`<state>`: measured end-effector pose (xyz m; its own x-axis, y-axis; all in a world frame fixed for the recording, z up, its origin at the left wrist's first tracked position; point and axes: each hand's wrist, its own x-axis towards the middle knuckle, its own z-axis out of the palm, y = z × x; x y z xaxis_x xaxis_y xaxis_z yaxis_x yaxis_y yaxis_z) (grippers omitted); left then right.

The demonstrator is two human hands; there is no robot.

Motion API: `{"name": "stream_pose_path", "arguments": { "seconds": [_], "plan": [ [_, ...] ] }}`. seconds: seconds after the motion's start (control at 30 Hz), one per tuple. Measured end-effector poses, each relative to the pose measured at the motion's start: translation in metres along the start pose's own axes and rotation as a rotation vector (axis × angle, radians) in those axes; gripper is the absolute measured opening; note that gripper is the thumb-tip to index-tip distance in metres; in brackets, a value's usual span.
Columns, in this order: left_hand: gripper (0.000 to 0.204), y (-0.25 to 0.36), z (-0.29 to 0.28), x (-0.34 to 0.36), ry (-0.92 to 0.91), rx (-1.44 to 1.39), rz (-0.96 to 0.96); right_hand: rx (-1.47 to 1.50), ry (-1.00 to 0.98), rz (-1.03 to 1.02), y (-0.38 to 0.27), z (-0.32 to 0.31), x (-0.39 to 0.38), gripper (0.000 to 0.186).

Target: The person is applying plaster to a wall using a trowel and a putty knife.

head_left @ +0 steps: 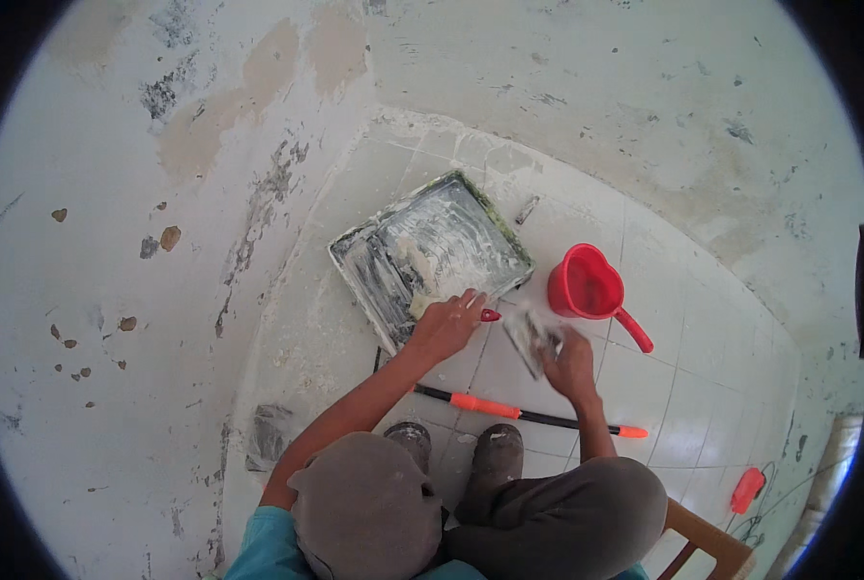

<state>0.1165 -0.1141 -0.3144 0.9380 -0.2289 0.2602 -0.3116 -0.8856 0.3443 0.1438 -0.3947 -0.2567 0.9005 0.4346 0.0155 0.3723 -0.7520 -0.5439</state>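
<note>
My left hand (446, 327) is closed around a red-handled tool (490, 315), its handle end poking out past the fingers. The tool's other end is mostly hidden by the hand, beside a pale lump of paste (419, 305) at the tray's near edge. That shallow dark tray (362, 311) lies tilted on the floor, smeared with white paste. Held in my right hand (569, 362) is a flat, paste-smeared trowel (524, 344), blurred by motion. It is just right of the left hand, apart from the tray.
A red dipper (587, 282) stands right of the tray. Across the floor before my shoes (498, 452) lies a black and orange pole (485, 404). A wooden chair (712, 536) and a red object with a cord (746, 490) are at lower right. Patchy walls (161, 319) border the tiles.
</note>
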Motion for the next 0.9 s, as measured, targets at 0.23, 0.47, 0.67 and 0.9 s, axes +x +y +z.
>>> {"name": "stream_pose_path", "arguments": {
  "seconds": [0.23,0.47,0.67,0.9],
  "plan": [
    [0.051,0.003,-0.036,0.02,-0.21,-0.065,-0.104,-0.137,0.139,0.061,0.033,0.035,-0.045,0.029],
    [0.051,-0.007,-0.012,0.008,-0.075,-0.073,0.102,-0.24,-0.035,0.205,0.054,0.032,-0.038,0.028],
    [0.037,-0.002,-0.014,0.02,-0.127,-0.17,-0.064,0.364,-0.085,0.413,0.094,0.036,-0.1,0.026],
    [0.03,-0.012,-0.059,0.023,0.23,-0.229,-0.129,-0.138,-0.158,0.314,0.047,0.027,-0.127,0.034]
  ]
}}
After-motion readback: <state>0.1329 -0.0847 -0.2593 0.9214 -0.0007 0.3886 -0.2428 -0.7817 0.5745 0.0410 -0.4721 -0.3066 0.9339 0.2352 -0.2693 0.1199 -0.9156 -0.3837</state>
